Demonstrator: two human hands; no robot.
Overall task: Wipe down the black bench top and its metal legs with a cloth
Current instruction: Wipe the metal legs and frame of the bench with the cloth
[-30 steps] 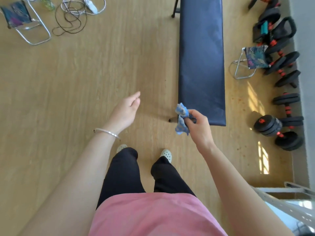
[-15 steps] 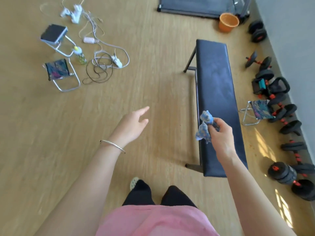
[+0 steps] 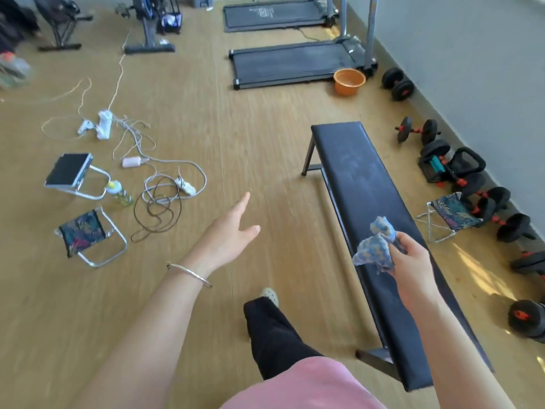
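The black bench top (image 3: pixel 362 184) runs lengthwise away from me on the wooden floor (image 3: pixel 265 137), with faint chalky smears (image 3: pixel 351 162) near its far end. My right hand (image 3: pixel 413 261) bunches the blue patterned cloth (image 3: pixel 376 249) in curled fingers over the pad's near half. I cannot tell whether it touches. I judge wiping has not begun. My left hand (image 3: pixel 227 237) hangs spread and empty beside the bench, likely for balance. The metal legs (image 3: pixel 308 156) show at both ends, and dumbbells (image 3: pixel 483 202) line the wall (image 3: pixel 472 54) beyond.
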